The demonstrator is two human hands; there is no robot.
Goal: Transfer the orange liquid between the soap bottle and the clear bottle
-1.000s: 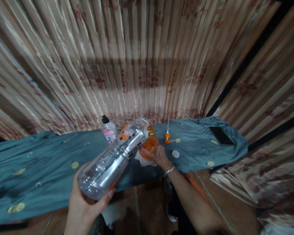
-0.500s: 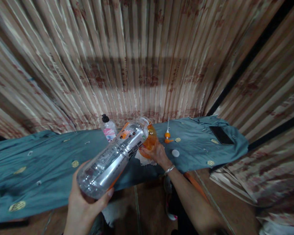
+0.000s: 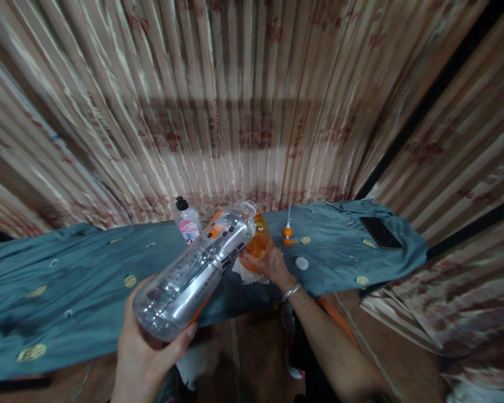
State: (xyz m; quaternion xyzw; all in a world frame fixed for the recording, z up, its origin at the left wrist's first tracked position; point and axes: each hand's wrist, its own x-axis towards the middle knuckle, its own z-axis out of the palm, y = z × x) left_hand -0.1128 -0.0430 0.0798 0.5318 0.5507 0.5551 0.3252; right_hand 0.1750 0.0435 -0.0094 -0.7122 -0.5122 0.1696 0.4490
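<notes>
Wrapped round the base of a large clear plastic bottle (image 3: 195, 271) is my left hand (image 3: 149, 347). That bottle is tilted, its uncapped mouth up at the right, against the top of an orange translucent bottle (image 3: 259, 238). My right hand (image 3: 273, 263) grips the orange bottle, which stands on a white tissue (image 3: 247, 274). Whether liquid passes between the two mouths I cannot make out. Right of the orange bottle lie an orange pump head (image 3: 288, 232) with a pale tube and a round white cap (image 3: 301, 263).
A clear bottle with a black pump and pink label (image 3: 188, 223) stands behind the tilted bottle. At the right lies a black phone (image 3: 380, 232). A green patterned cloth (image 3: 88, 280) covers the narrow table, with a striped curtain (image 3: 252, 112) behind it.
Hardly anything differs. Both hands keep their grips and the clear bottle stays tilted at the orange one; the whole view has shifted very slightly.
</notes>
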